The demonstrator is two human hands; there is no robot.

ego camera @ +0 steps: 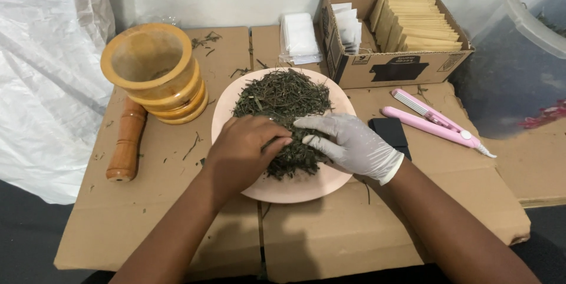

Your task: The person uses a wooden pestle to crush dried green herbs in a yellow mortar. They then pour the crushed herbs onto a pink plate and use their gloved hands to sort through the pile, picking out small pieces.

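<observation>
**A:** Head view, the only one. What do you note first?

**B:** Both hands down on the heap of dried green herb [282, 104] piled on the round pink plate [306, 187]. The plate sits mid-table on flattened brown cardboard [147, 213]. The left hand [244, 148] is bare, palm down, fingers curled into the near edge of the heap, pinching some strands, though how much it has I cannot tell. The right hand [351, 142] wears a white glove, fingers spread and slack, resting flat on the herb, gripping nothing.

**A:** And around them?

**B:** To the left, a yellow wooden mortar [154, 72], upright, with its pestle [127, 142] lying just beside it. Behind the plate, a small stack of white sachets [299, 38]. To the right, an open cardboard box [389, 66] with tan envelopes standing in a row. Near the gloved hand, a black flat pad [390, 132] and a pink clamp-style sealer [433, 124]. Far right, a clear plastic tub [519, 72] holding more dark leaf.

**A:** Handling advice, by your judgement?

**B:** Stray bits already lie on the cardboard. I'd keep the gloved palm steadying the pile, take small pinches from the near edge, and lift straight over the plate so loose strands drop back onto it.
</observation>
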